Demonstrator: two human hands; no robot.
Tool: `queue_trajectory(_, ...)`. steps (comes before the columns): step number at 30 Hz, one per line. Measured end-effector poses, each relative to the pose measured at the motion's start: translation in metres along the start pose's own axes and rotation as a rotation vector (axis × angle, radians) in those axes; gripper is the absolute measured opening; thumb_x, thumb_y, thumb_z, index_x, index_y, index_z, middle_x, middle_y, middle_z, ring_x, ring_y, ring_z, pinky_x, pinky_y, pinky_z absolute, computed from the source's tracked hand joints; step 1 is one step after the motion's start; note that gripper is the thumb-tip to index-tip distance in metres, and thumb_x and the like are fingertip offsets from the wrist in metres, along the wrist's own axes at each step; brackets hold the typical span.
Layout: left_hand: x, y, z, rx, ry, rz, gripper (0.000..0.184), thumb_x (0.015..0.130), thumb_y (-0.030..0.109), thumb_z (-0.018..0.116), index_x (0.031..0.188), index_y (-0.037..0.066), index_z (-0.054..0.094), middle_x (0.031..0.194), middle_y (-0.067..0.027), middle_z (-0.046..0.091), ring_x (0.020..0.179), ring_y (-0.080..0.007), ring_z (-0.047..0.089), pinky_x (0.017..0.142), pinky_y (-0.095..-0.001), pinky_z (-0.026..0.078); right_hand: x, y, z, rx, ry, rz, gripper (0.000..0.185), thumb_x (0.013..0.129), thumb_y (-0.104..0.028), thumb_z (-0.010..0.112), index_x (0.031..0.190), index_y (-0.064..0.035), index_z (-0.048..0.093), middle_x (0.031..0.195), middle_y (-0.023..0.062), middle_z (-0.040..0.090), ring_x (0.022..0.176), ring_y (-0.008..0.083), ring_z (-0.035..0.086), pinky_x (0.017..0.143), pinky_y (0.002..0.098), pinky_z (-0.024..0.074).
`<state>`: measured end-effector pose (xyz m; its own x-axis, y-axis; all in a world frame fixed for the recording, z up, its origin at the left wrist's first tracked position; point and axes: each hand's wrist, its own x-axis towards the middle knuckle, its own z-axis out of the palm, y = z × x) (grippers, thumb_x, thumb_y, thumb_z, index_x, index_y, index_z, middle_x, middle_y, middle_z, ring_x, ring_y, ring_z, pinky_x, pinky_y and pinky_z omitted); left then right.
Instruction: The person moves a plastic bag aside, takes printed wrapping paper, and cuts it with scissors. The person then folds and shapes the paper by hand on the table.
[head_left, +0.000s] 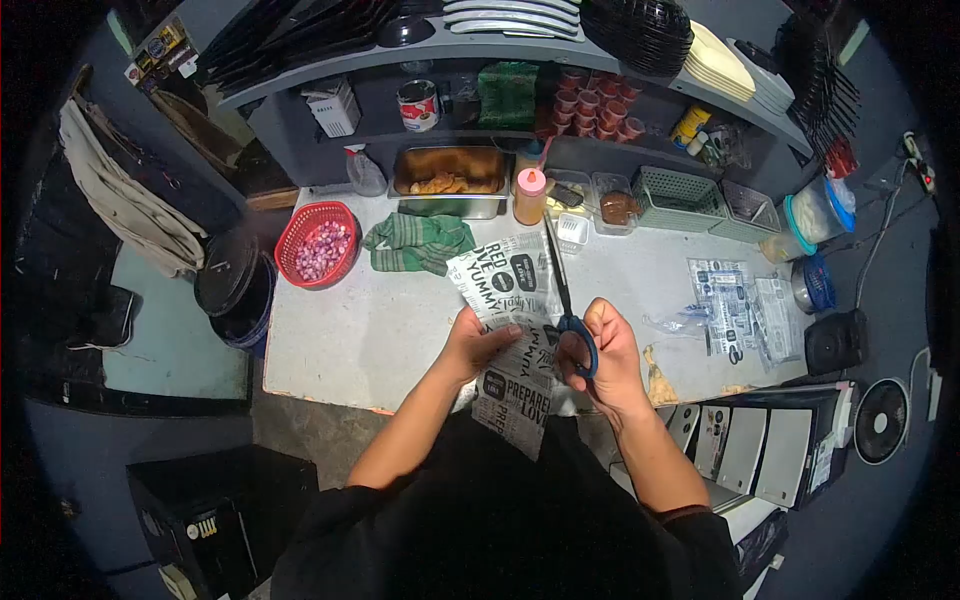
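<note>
Printed food wrapping paper (515, 390) with dark lettering hangs in front of my body, over the near edge of the table. My left hand (483, 345) grips it at its left side, thumb on top. In my right hand (612, 355) are scissors (577, 347) with blue handles, fingers through the loops. Their dark blades point away from me along the paper's right edge; whether they touch it I cannot tell. Beyond the paper lie a crumpled green checked cloth (418, 243) and a squeeze bottle (530, 196) with a pink top.
On the white table (350, 340) stand a red basket of chopped onions (320, 250), a metal tray (450, 205) of food and green baskets (680, 200). More printed wrappers (730, 310) lie at the right. A shelf (480, 50) with stacked containers overhangs the back.
</note>
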<state>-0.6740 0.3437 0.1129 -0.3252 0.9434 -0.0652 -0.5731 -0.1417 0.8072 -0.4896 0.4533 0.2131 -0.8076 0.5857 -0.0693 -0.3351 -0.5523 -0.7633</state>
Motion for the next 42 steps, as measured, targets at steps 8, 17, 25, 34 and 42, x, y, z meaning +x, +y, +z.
queue_trajectory(8,0.000,0.000,-0.012,-0.050,0.102,-0.005,0.051,0.091,0.004,0.080,0.137,-0.001,0.059,0.125,-0.0124,0.074,0.113,-0.0243,0.073,0.102,-0.0398,0.058,0.022,-0.008,-0.048,-0.346,0.236,-0.183,0.034,0.099,-0.007,0.079,0.097,-0.0119,0.045,0.085,0.0097,0.069,0.071,0.0142,0.069,0.054,0.0258,0.0546)
queue_trajectory(17,-0.006,0.005,-0.052,0.360,0.212,0.079,0.041,0.096,-0.001,0.074,0.135,-0.003,0.063,0.126,-0.0090,0.076,0.114,-0.0169,0.071,0.103,-0.0339,0.055,0.011,0.071,-0.192,-1.777,0.318,0.230,0.031,0.076,-0.024,0.088,0.091,-0.0018,0.071,0.090,0.0221,0.075,0.087,0.0434,0.073,0.079,0.0513,0.0580)
queue_trajectory(25,-0.009,0.012,-0.053,0.537,0.093,0.059,0.047,0.094,-0.003,0.072,0.140,-0.003,0.060,0.130,-0.0105,0.074,0.120,-0.0188,0.068,0.109,-0.0362,0.052,0.034,0.079,-0.140,-0.863,0.200,0.098,0.030,0.091,-0.027,0.084,0.108,-0.0033,0.078,0.104,0.0118,0.081,0.097,0.0258,0.077,0.088,0.0370,0.0594)
queue_trajectory(34,0.009,-0.032,-0.067,0.381,0.175,-0.064,0.045,0.092,0.000,0.078,0.135,-0.001,0.063,0.118,-0.0083,0.077,0.102,-0.0132,0.072,0.091,-0.0299,0.057,0.046,0.117,-0.120,-0.434,0.233,0.304,0.010,0.096,-0.012,0.080,0.090,-0.0047,0.075,0.077,0.0016,0.075,0.058,0.0055,0.056,0.054,0.0228,0.0425)
queue_trajectory(42,0.002,-0.074,-0.093,0.410,0.311,-0.408,0.025,0.092,0.004,0.080,0.114,0.007,0.069,0.084,0.0001,0.076,0.058,-0.0041,0.055,0.049,-0.0222,0.039,0.044,0.155,-0.169,-0.412,0.385,0.434,0.009,0.092,-0.007,0.082,0.093,-0.0065,0.074,0.082,0.0026,0.075,0.056,0.0071,0.058,0.051,0.0227,0.0491)
